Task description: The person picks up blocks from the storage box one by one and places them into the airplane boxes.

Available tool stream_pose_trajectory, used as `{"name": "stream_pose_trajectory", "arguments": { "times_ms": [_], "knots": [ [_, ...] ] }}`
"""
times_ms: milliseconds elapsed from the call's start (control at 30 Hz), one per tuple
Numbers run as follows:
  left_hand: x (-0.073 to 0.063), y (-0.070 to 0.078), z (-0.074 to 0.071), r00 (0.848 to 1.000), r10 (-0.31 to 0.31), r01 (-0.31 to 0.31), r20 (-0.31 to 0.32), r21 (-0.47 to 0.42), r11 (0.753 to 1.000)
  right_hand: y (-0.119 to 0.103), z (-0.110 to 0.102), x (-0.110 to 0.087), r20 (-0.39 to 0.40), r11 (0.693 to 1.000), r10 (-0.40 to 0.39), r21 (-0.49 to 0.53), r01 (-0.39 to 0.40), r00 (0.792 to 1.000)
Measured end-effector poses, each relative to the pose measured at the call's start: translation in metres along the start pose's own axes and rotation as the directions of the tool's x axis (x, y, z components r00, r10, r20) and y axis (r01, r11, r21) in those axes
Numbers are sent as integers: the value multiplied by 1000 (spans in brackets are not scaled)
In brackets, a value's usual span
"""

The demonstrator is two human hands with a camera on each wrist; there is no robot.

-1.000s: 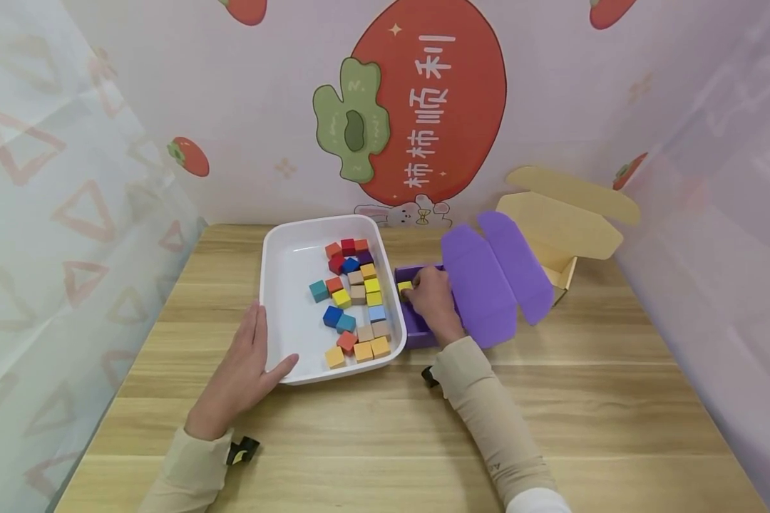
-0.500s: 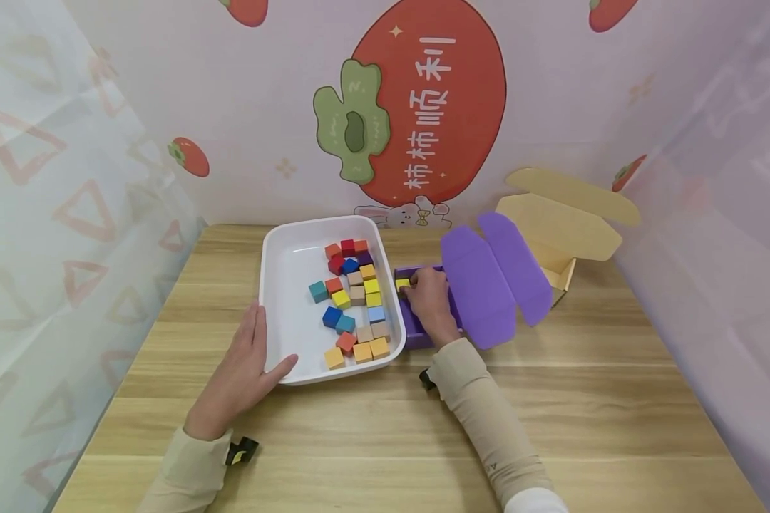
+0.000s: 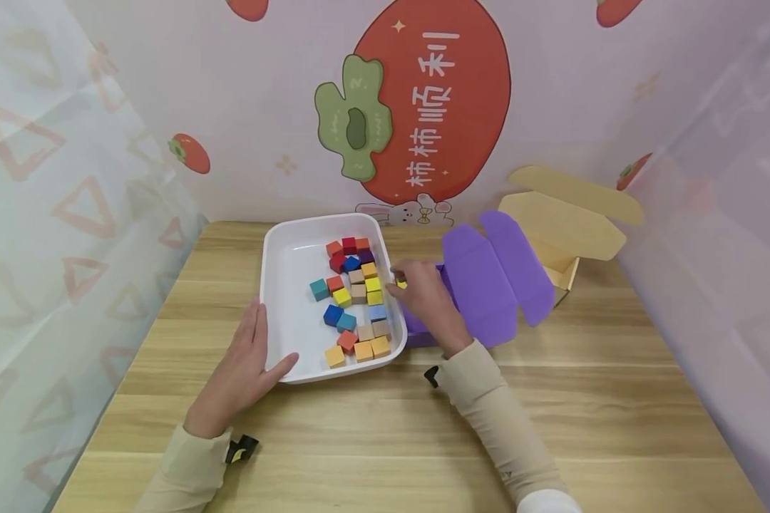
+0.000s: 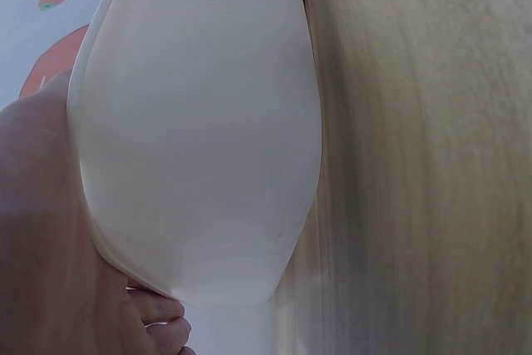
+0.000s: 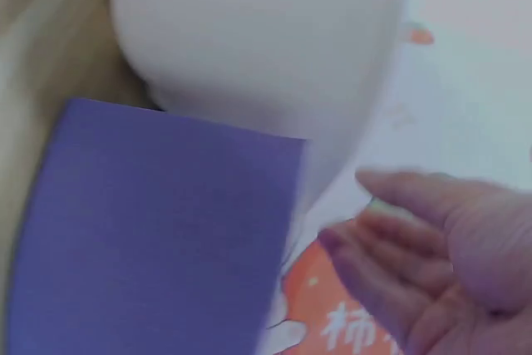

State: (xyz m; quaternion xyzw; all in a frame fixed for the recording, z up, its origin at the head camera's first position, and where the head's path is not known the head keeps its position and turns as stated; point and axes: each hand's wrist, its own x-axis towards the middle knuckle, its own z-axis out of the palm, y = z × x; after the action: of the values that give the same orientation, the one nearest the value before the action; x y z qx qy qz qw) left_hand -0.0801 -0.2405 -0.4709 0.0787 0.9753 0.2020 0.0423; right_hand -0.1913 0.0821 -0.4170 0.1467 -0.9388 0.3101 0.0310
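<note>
In the head view, my left hand (image 3: 237, 370) rests against the near left corner of a white tray (image 3: 326, 221), fingers straight along its left side and thumb over the near rim. The left wrist view shows the tray's outer wall (image 4: 199, 139) beside the palm. Several coloured cubes (image 3: 358, 293) lie in the tray, mostly toward its right side. Over the left part of a purple box (image 3: 420, 340) is my right hand (image 3: 426, 292), near the tray's right rim. Thumb and fingers stand apart with nothing between them in the right wrist view. A yellow cube (image 3: 401, 284) shows partly inside the box.
The purple lid (image 3: 484, 281) lies folded back to the right. Behind it stands a tan cardboard box (image 3: 561, 271), its lid raised. A printed backdrop (image 3: 263, 107) rises behind the wooden table (image 3: 359, 449), with side panels left and right.
My right hand has let go of the yellow cube in the purple box, and its fingers have spread and moved up left toward the tray rim. My left hand has stayed put.
</note>
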Motion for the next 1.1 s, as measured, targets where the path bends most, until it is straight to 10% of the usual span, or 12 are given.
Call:
{"name": "stream_pose_trajectory", "arguments": {
  "times_ms": [333,1100],
  "knots": [
    [1,0,1,1000,-2,2,1,2,1000,-27,19,-3,405,992,-120,27,120,906],
    [0,1,1,1000,-1,1,-5,-5,1000,-32,55,4,456,952,-189,-132,276,870]
  ]
}}
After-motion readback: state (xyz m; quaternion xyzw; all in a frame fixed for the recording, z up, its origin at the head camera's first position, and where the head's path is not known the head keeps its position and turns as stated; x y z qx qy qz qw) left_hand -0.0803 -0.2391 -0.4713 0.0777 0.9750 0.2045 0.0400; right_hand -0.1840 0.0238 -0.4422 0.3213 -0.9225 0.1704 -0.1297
